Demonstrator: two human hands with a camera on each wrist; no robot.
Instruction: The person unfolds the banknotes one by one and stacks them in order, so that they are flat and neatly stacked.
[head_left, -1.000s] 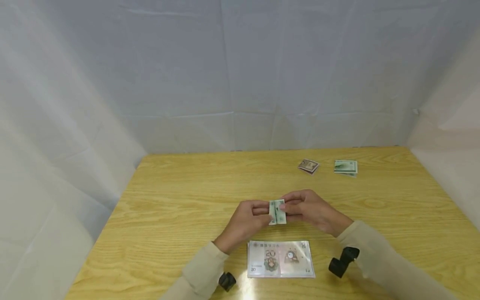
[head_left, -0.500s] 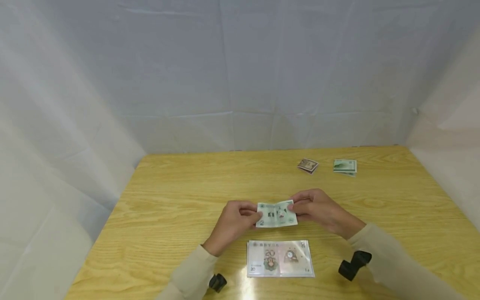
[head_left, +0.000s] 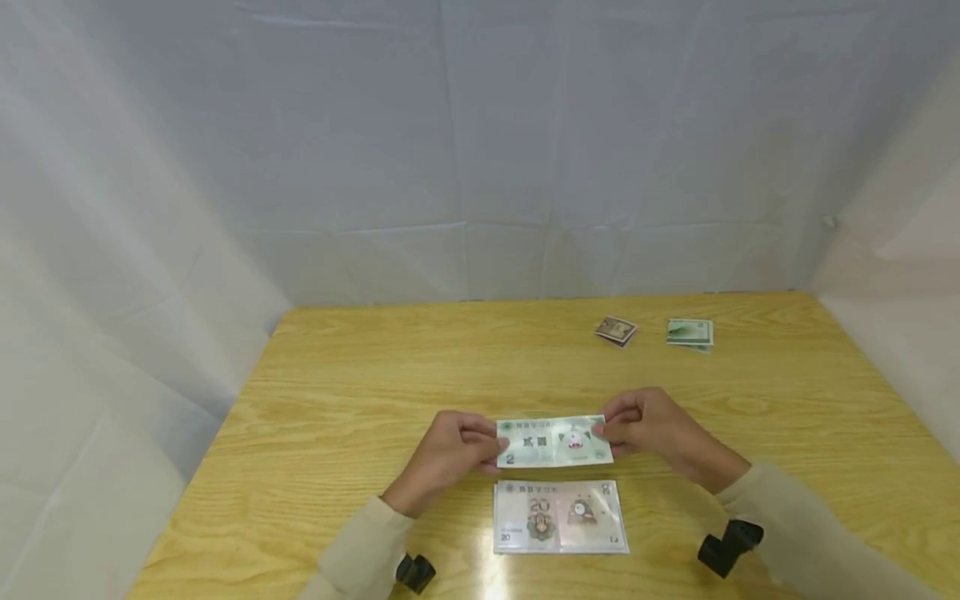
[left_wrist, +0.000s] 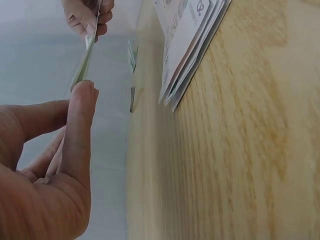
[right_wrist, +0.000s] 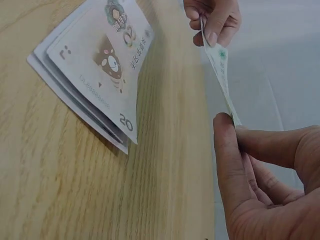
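A green play banknote (head_left: 555,442) marked 2 is stretched out nearly flat between both hands, with a faint crease down its middle. My left hand (head_left: 452,457) pinches its left end between thumb and fingers, and my right hand (head_left: 660,433) pinches the right end. From the wrist views the banknote (right_wrist: 220,75) shows edge-on, held up off the table. Just below it in the head view lies a small stack of pinkish 20 banknotes (head_left: 561,518), its layered edges showing in the left wrist view.
Toward the back right of the wooden table (head_left: 360,375) sit a folded brown banknote (head_left: 617,330) and a folded green banknote (head_left: 690,332). White sheeting (head_left: 480,150) hangs behind and at both sides.
The green banknote has gone from folded small to spread out at full length. My hands have moved apart, left hand leftward and right hand rightward. The stack has stayed put.
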